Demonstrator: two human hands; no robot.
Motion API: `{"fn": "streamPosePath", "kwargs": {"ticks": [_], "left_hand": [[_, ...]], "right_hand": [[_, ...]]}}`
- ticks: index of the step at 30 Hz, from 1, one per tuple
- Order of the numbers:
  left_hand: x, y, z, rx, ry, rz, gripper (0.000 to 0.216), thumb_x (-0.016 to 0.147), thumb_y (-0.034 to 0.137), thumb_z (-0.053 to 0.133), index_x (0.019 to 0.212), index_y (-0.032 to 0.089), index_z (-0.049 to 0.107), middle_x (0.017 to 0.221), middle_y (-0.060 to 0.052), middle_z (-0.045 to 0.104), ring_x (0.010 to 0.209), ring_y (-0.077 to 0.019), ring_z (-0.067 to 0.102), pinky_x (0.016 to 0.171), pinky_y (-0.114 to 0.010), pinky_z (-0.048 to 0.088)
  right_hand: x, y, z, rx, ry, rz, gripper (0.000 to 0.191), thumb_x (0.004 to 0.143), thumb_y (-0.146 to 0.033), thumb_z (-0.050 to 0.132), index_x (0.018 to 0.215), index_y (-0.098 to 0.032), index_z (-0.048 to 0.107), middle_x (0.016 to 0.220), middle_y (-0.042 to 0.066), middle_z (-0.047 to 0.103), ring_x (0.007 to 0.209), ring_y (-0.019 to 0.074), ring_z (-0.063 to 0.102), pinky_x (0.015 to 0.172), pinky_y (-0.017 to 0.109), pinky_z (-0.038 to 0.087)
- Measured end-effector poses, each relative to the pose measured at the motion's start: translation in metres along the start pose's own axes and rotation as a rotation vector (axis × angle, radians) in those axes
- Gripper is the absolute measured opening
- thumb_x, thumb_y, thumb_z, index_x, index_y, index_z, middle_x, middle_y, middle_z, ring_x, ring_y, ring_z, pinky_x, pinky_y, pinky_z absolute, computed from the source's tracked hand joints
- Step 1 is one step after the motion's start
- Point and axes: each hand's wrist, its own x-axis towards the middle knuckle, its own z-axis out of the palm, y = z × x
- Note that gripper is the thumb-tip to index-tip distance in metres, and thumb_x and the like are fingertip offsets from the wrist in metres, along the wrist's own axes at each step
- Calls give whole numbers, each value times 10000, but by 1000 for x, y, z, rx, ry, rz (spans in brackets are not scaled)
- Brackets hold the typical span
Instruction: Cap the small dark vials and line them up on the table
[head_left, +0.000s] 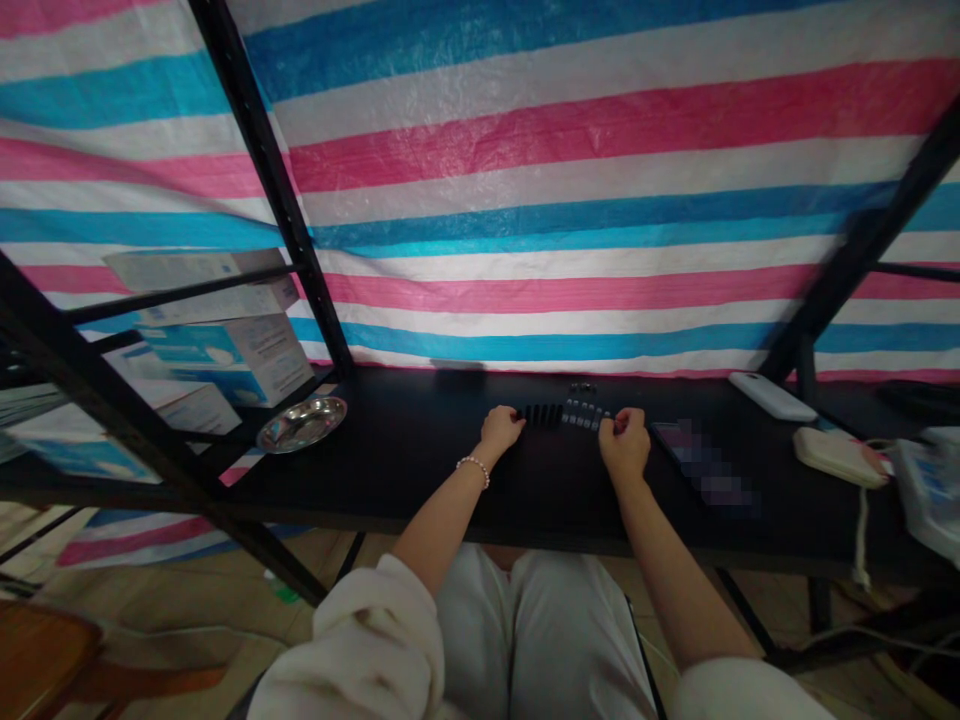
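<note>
On the black tabletop, a row of small black flat pieces (544, 414) stands between my two hands. Beside its right end are several small clear or pale grey pieces (581, 414) in short rows. My left hand (501, 428), with a beaded bracelet at the wrist, is closed in a pinch on a small black piece at the row's left end. At the right end of the clear pieces, my right hand (627, 440) is closed, thumb and fingers together; what it holds is too small to make out. A few tiny dark bits (583, 387) lie behind the clear pieces.
A shiny metal dish (302, 424) sits at the left, near stacked blue-and-white boxes (232, 355) and a black metal frame post (277, 190). Right of my hands lie a blurred phone-like slab (705, 468), a white oblong device (771, 396) and a corded white block (840, 457).
</note>
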Motion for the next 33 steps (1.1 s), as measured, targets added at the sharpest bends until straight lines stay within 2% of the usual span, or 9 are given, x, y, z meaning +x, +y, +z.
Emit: {"fn": "streamPosePath", "kwargs": {"ticks": [6, 18, 25, 27, 30, 33], "left_hand": [[3, 1, 0, 20, -3, -20, 195, 742, 324, 594, 850, 182, 675, 897, -86, 674, 820, -192, 615, 686, -261, 429], [7, 3, 5, -15, 9, -48, 166, 691, 291, 633, 793, 164, 667, 865, -111, 672, 822, -218, 620, 681, -275, 430], [6, 1, 1, -26, -7, -20, 279, 662, 262, 665, 912, 145, 631, 901, -102, 657, 846, -204, 611, 711, -267, 425], [2, -1, -6, -25, 34, -28, 317, 657, 242, 667, 948, 130, 607, 894, -100, 650, 855, -194, 601, 721, -257, 418], [-9, -6, -18, -32, 170, -46, 210, 721, 247, 605, 897, 133, 590, 846, -88, 639, 824, -176, 590, 709, -251, 402], [-22, -12, -25, -52, 312, -56, 177, 810, 310, 489, 766, 158, 569, 763, -67, 621, 734, -157, 572, 664, -248, 377]], "right_hand": [[-1, 2, 3, 3, 18, -28, 116, 692, -259, 446, 792, -198, 444, 611, -4, 498, 574, 167, 472, 610, 287, 344], [0, -1, 0, -16, -48, 21, 130, 701, -251, 448, 814, -192, 467, 626, 7, 518, 599, 173, 497, 620, 285, 359], [-1, 2, 0, -28, -43, 3, 161, 710, -268, 443, 843, -183, 472, 669, 23, 520, 631, 179, 487, 655, 304, 373], [1, 2, -1, -26, -15, -46, 168, 719, -266, 435, 850, -170, 480, 719, 46, 528, 692, 192, 499, 694, 321, 384], [4, 1, -5, -41, 115, -96, 212, 751, -272, 420, 902, -149, 504, 918, 116, 546, 907, 241, 500, 807, 376, 370], [7, 1, -7, -76, 265, -21, 301, 806, -301, 388, 1036, -143, 499, 1159, 165, 481, 1111, 289, 423, 890, 438, 324]]}}
